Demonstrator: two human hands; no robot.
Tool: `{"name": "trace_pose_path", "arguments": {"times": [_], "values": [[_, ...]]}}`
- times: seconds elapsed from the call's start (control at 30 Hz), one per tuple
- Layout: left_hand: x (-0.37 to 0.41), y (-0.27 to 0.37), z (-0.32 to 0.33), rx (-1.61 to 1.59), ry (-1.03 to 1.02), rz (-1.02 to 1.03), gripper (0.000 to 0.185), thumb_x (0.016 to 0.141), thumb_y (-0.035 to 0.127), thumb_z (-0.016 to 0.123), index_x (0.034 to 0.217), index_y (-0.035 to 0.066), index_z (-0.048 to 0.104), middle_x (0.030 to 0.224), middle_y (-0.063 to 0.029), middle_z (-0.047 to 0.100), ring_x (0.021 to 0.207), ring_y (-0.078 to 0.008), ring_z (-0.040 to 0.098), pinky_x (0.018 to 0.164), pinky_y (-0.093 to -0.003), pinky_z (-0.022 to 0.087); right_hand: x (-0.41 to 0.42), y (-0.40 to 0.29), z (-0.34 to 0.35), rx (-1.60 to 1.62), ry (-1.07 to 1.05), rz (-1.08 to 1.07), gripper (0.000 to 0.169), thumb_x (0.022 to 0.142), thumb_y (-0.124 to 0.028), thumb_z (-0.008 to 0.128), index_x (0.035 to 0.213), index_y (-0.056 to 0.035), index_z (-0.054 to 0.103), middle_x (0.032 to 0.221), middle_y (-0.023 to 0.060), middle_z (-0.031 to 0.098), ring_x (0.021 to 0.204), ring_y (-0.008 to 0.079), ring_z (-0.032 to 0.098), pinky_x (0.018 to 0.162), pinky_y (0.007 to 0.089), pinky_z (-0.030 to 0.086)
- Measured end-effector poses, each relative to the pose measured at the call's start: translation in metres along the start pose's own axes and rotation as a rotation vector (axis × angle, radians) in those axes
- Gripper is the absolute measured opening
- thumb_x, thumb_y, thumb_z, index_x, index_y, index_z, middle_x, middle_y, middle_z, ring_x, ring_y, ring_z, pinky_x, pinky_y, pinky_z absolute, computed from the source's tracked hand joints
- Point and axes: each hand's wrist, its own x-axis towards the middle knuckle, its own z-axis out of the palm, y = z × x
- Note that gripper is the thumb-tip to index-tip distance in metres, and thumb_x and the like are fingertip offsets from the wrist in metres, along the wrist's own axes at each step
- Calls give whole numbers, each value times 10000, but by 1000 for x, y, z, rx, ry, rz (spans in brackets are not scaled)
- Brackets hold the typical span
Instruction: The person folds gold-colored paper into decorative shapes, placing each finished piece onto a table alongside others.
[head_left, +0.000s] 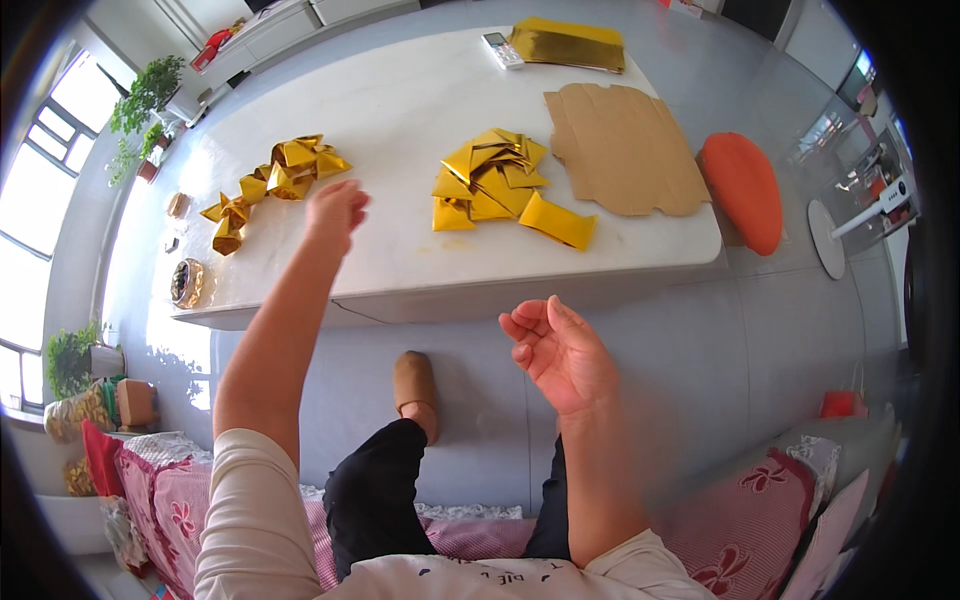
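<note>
My left hand (337, 212) is over the white table, its fingers curled and partly hidden; nothing shows in it. Just beyond it lies a group of folded gold foil paper pieces (292, 166), shaped like ingots, trailing off to the left. My right hand (566, 352) is in front of the table's near edge, palm turned up, fingers bent and apart, holding nothing. Ahead of it on the tabletop sits a heap of flatter folded gold foil pieces (495, 184). One flat folded piece (559, 221) rests at the heap's near right side.
On the white table (405, 97) lie a cardboard sheet (626, 150), a stack of gold foil paper (570, 45), a white keypad handset (502, 51) and a glass bowl (187, 283). An orange stool (742, 193) stands to the right. A slippered foot (415, 382) is below.
</note>
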Motion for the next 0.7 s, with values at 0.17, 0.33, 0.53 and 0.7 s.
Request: {"name": "trace_pose_path", "arguments": {"times": [0.17,0.33,0.53,0.7], "values": [[-62,-4,98,846,-256,447,184,772,161,669,898,28,643,884,-89,634,717,-169,602,586,-296,489,-8,-8,-6,68,2,-29,195,899,-222,575,877,-36,629,865,79,631,911,220,601,622,268,448],[-100,-29,170,1155,-602,1235,549,701,65,585,1238,33,473,1235,-149,490,1223,-302,391,1068,-419,257,-13,-25,-19,111,35,-88,211,896,-232,579,873,-26,621,878,89,626,922,235,595,620,274,448],[-114,-34,202,1509,-874,1114,672,669,35,553,1314,14,367,1184,-155,507,1196,-288,422,1086,-470,205,-18,-35,-24,166,40,-105,220,901,-236,571,856,-26,620,858,88,626,913,240,599,613,277,450],[-122,-29,206,1543,-806,1050,701,665,72,560,1328,-3,347,1084,-170,550,1105,-308,477,1074,-456,219,-20,-42,-30,217,15,-134,219,900,-232,571,850,-24,617,852,86,625,910,235,599,610,276,450]]}}
